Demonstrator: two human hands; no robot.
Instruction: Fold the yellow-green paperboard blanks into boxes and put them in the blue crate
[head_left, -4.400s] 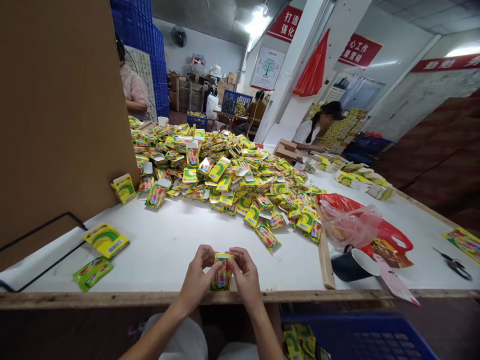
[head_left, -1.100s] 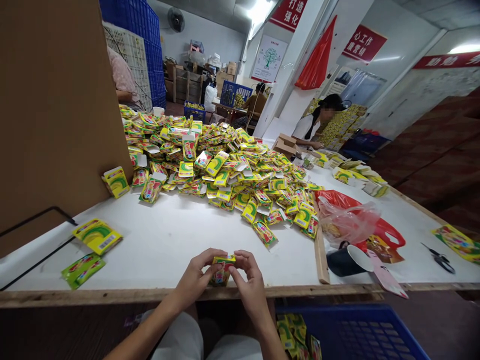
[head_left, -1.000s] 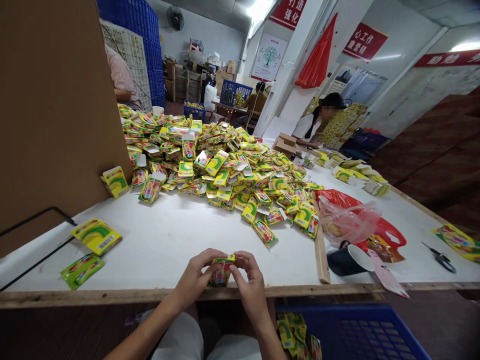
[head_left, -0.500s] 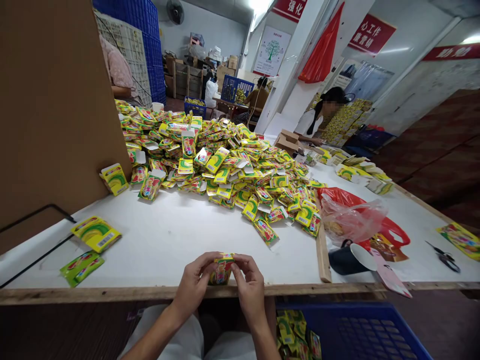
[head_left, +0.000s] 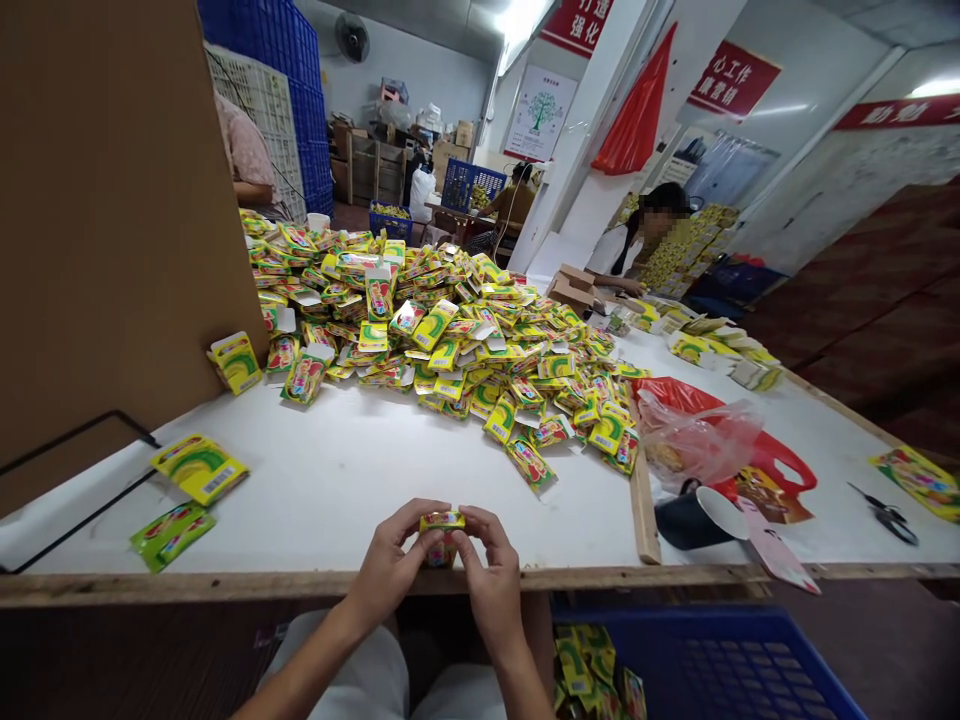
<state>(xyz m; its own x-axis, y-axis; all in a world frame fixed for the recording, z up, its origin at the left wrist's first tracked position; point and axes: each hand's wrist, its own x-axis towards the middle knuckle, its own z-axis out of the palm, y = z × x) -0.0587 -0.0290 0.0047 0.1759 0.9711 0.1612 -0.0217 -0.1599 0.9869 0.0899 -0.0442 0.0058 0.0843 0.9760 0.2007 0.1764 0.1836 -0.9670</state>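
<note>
Between my two hands a small yellow, green and red printed carton (head_left: 442,522) stands upright at the table's front edge, its top facing me. My left hand (head_left: 396,552) grips its left side, with thumb in front and fingers behind the top. On the right side my right hand (head_left: 484,560) pinches it the same way, the thumb at the front near the top edge. Both hands partly hide the carton's front. Beyond them lies a large heap of similar cartons (head_left: 450,345), many with white flaps standing out.
On the left lie a larger yellow pack (head_left: 201,468) and green sachets (head_left: 172,534). Right of a wooden strip (head_left: 643,500) are a dark cup (head_left: 686,520), a red bag (head_left: 780,455) and scissors (head_left: 889,518). Below is a blue crate (head_left: 720,650) holding packets. A co-worker (head_left: 626,245) sits at the far right.
The carton's top now shows as a flat yellow strip, where its flap region was less visible. My thumbs have moved up toward its top edge. The camera view has shifted slightly.
</note>
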